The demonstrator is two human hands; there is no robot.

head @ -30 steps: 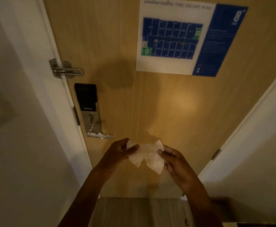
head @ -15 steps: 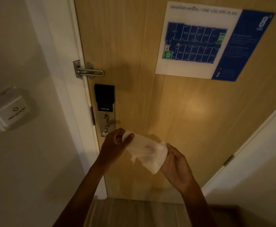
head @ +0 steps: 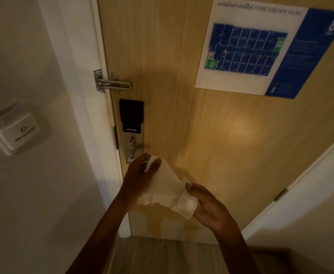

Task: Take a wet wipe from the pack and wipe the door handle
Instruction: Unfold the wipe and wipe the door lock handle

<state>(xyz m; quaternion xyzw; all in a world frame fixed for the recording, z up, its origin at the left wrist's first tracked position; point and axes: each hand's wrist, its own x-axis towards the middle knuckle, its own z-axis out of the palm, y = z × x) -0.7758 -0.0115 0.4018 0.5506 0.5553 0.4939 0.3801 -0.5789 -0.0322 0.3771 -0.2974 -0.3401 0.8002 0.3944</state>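
Observation:
A white wet wipe [head: 167, 191] is stretched between both hands in front of the wooden door [head: 201, 135]. My left hand [head: 140, 175] pinches its upper corner, right below the silver lock plate [head: 133, 144]. My right hand [head: 207, 206] holds the lower right edge from underneath. The door handle's lever is mostly hidden behind my left hand; only a small metal part [head: 131, 155] shows. The wipe pack is out of view.
A black smart-lock panel [head: 131, 115] sits above the lock plate. A metal swing-bar latch [head: 112, 84] is higher on the door edge. A key-card holder [head: 13, 127] is on the left wall. A fire escape plan [head: 261, 48] hangs on the door. A white wall runs at right.
The view has shifted left and closer to the door. My left hand has risen with the wipe's corner up to the lock plate, covering the handle lever; the wipe is spread wider.

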